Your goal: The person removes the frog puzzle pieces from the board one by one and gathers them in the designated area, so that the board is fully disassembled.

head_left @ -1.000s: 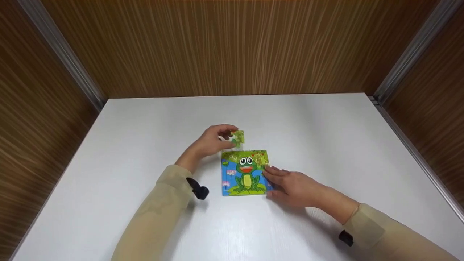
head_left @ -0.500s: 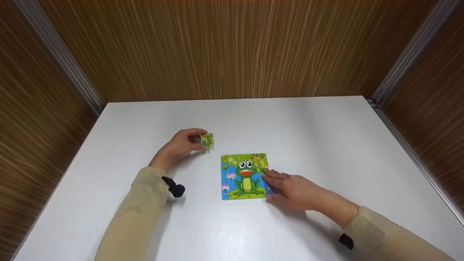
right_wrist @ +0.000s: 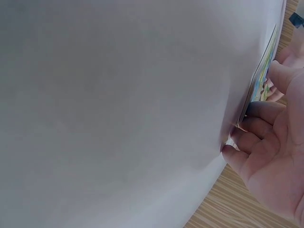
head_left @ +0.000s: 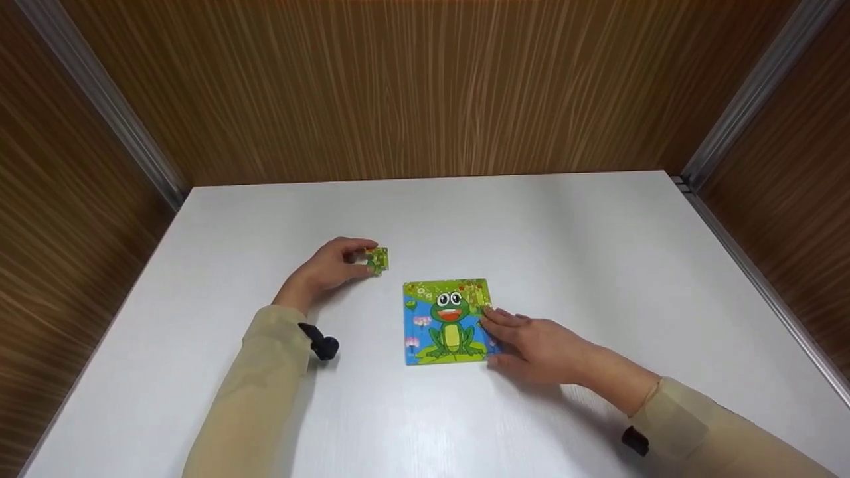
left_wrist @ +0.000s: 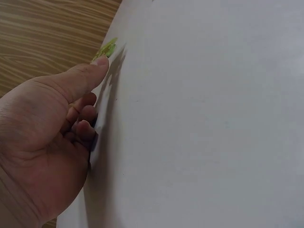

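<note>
My left hand [head_left: 332,264] pinches a small green jigsaw puzzle piece [head_left: 378,259] between thumb and fingers, a little above the white table. In the left wrist view, the thumb covers most of the puzzle piece [left_wrist: 108,47]. A square frog puzzle [head_left: 446,325] lies flat to the right of that hand, with a green frog on blue and green. Along its right edge rests my right hand [head_left: 541,350], its fingertips touching the border and covering part of that side. Only the thin edge of the frog puzzle [right_wrist: 265,71] shows in the right wrist view.
The white table [head_left: 597,252] surrounds the puzzle. A wood-grain panel [head_left: 425,93] stands behind it, and similar panels rise at the left and right sides. A black strap end [head_left: 324,345] sticks out from the left sleeve.
My left hand has moved left, away from above the puzzle's top edge, with the puzzle piece still pinched. It has barely moved over the last half second. The right hand stays at the puzzle's edge.
</note>
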A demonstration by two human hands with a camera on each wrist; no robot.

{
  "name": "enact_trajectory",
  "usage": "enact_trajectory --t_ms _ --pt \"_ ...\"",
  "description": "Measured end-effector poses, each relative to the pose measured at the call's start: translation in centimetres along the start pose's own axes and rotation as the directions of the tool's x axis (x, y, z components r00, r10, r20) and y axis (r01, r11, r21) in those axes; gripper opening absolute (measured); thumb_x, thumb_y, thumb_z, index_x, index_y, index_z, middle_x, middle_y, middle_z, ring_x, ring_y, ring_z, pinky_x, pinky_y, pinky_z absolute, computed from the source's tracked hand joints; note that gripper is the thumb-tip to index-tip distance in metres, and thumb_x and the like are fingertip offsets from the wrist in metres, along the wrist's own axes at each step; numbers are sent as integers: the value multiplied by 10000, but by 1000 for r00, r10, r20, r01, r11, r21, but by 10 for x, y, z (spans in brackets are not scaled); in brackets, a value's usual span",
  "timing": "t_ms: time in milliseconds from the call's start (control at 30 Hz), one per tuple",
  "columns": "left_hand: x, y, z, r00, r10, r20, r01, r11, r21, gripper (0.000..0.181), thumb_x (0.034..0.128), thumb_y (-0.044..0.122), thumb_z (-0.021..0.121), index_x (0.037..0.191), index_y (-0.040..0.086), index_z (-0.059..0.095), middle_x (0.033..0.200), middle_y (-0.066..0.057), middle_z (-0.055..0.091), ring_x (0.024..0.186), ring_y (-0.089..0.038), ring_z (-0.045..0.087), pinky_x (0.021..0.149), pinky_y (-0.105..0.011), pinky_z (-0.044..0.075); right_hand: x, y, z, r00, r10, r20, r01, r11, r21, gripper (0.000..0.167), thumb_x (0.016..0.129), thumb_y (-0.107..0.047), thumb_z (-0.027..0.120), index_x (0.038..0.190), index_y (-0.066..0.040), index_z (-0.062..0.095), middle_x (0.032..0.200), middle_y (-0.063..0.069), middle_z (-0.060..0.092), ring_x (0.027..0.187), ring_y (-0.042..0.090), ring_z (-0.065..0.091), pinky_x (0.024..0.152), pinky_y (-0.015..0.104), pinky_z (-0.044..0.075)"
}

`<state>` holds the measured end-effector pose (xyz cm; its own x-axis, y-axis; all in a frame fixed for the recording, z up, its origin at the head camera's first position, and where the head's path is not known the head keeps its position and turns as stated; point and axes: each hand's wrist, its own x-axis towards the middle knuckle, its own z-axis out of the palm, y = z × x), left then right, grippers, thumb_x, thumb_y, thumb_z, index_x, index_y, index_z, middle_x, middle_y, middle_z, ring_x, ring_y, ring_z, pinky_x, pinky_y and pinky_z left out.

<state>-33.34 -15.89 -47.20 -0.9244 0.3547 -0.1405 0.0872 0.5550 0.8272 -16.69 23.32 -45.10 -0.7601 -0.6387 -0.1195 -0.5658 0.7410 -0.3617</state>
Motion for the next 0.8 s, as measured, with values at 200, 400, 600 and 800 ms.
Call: enact_trajectory --t_ms 200,400,600,800 --pt "0 1 0 1000 22 -8 -22 999 36 510 961 166 792 1455 175 668 1406 -118 563 1273 -309 502 1129 -478 395 -1 0 -3 1000 -25 -16 25 1000 -16 695 1079 -435 604 1584 17 447 1648 176 409 1504 368 411 1143 553 424" --pt "2 3 1 1000 9 -4 -9 999 51 520 961 160 789 1465 184 663 1419 -106 560 1271 -300 503 1139 -467 390 -1 2 -2 1000 -11 2 11 1000 -16 700 1079 -443 603 1600 -7 432 1666 150 385 1522 343 386 1156 541 412" --pt "1 4 2 1000 -1 3 1 999 51 537 973 164 781 1491 181 640 1454 -103 545 1289 -304 497 1148 -471 384 -3 2 -1 1000 -1 9 1 1000 -13 706 1078 -453 599 1607 -19 425 1673 138 377 1523 339 385 1156 542 411" --pt "0 5 3 1000 -4 18 3 998 63 550 984 168 765 1514 195 617 1467 -99 532 1302 -304 490 1151 -475 381 -6 1 -1 1000 1 6 -1 1000 -10 704 1076 -451 604 1603 -18 432 1670 137 382 1521 343 389 1154 543 414"
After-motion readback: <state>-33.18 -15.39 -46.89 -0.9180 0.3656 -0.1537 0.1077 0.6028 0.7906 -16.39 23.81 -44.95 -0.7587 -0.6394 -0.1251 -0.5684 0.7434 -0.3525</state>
